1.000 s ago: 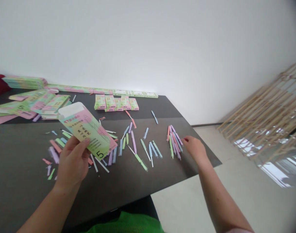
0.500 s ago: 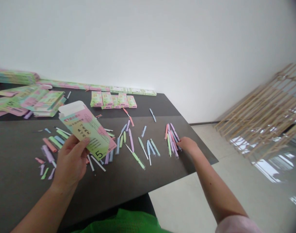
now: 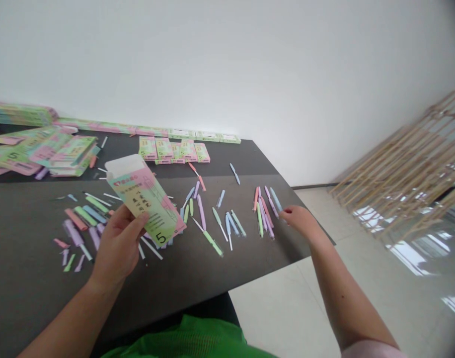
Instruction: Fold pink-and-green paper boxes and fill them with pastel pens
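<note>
In my left hand (image 3: 119, 243) is a pink and green pen box (image 3: 147, 201), marked with a 5, its white top flap raised. Thumb and fingers pinch its left side, above scattered pen parts. At the right of the table my right hand (image 3: 296, 219) has its fingertips closed at the lower end of a light blue pen (image 3: 275, 199). Just left of that pen lies a group of pink, purple and green pens (image 3: 264, 214). A purple pen (image 3: 271, 201) lies between the blue one and the group.
Pen barrels, caps and white refills (image 3: 151, 247) lie across the dark table (image 3: 197, 278). Several small boxes (image 3: 175, 150) stand towards the back, with a row of boxes (image 3: 149, 131) along the wall. Flat cartons (image 3: 63, 154) pile up at left. Bamboo poles (image 3: 402, 169) lean at right.
My right hand has drawn the blue pen rightward, away from the pen group. The box in my left hand has shifted slightly to the right.
</note>
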### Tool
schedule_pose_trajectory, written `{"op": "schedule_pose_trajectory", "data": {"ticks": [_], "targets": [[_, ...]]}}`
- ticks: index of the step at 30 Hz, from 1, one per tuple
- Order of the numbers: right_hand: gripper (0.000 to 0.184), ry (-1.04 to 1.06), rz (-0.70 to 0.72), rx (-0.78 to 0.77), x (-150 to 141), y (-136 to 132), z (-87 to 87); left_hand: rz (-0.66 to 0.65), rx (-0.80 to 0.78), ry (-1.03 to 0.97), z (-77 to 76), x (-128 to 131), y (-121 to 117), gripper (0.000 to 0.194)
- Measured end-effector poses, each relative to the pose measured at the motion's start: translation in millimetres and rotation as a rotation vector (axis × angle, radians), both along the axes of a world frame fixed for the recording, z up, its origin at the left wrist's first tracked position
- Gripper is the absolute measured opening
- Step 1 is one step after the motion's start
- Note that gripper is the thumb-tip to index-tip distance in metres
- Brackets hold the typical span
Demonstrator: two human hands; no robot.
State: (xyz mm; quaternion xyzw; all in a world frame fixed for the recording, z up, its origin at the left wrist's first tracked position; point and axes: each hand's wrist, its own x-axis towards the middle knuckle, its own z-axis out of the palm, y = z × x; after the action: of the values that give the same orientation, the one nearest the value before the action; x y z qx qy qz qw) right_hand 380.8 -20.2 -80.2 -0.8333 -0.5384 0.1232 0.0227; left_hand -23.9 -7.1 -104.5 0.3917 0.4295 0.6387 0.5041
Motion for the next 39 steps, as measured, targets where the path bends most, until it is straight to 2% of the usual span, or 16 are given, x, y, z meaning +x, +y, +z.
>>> {"op": "schedule_pose_trajectory", "data": {"ticks": [3, 5, 9, 13, 16, 19, 22, 24, 28, 31, 33, 35, 37, 39], "targets": [[0.036, 0.154, 0.084, 0.082, -10.9, -14.1, 19.1, -0.102, 0.059, 0.189, -3.0, 5.6, -7.5, 0.032], [0.038, 0.282, 0.162, 0.182, -22.7, -25.5, 31.6, -0.21, 0.148, 0.431, -5.7, 9.1, -13.6, 0.034], [0.031, 0.51, 0.321, 0.606, -47.2, -51.0, 55.7, -0.335, 0.378, 0.904, -14.3, 11.4, -21.2, 0.04], [0.02, 0.606, 0.365, 0.826, -65.3, -74.0, 76.3, -0.337, 0.489, 1.041, -18.4, 10.4, -22.2, 0.043], [0.006, 0.538, 0.483, 0.875, -76.2, -84.5, 89.6, -0.34, 0.54, 1.062, -17.5, 10.5, -22.5, 0.046], [0.009, 0.439, 0.69, 0.847, -86.7, -87.1, 102.7, -0.36, 0.573, 1.091, -16.1, 11.2, -23.8, 0.049], [0.012, 0.368, 0.83, 0.744, -98.1, -82.6, 114.2, -0.391, 0.612, 1.114, -15.1, 12.1, -25.8, 0.05], [0.013, 0.337, 0.875, 0.659, -108.1, -76.2, 118.8, -0.411, 0.635, 1.128, -15.0, 13.2, -27.2, 0.05], [0.014, 0.377, 0.865, 0.484, -136.9, -59.8, 117.1, -0.443, 0.656, 1.165, -17.7, 16.6, -29.5, 0.05], [0.031, 0.503, 0.847, 0.338, -156.3, -50.1, 113.9, -0.45, 0.649, 1.156, -21.1, 18.2, -30.0, 0.049], [0.033, 0.57, 0.81, 0.362, -159.3, -45.9, 114.6, -0.428, 0.614, 1.128, -22.1, 18.0, -29.5, 0.045], [0.027, 0.597, 0.716, 0.49, -150.8, -41.0, 116.0, -0.391, 0.559, 1.071, -21.3, 16.7, -29.0, 0.04], [0.026, 0.569, 0.565, 0.61, -131.9, -32.8, 114.8, -0.371, 0.508, 0.987, -19.1, 14.7, -28.9, 0.034], [0.029, 0.441, 0.404, 0.617, -107.1, -20.7, 108.1, -0.347, 0.46, 0.873, -16.5, 12.6, -29.2, 0.03]]}}
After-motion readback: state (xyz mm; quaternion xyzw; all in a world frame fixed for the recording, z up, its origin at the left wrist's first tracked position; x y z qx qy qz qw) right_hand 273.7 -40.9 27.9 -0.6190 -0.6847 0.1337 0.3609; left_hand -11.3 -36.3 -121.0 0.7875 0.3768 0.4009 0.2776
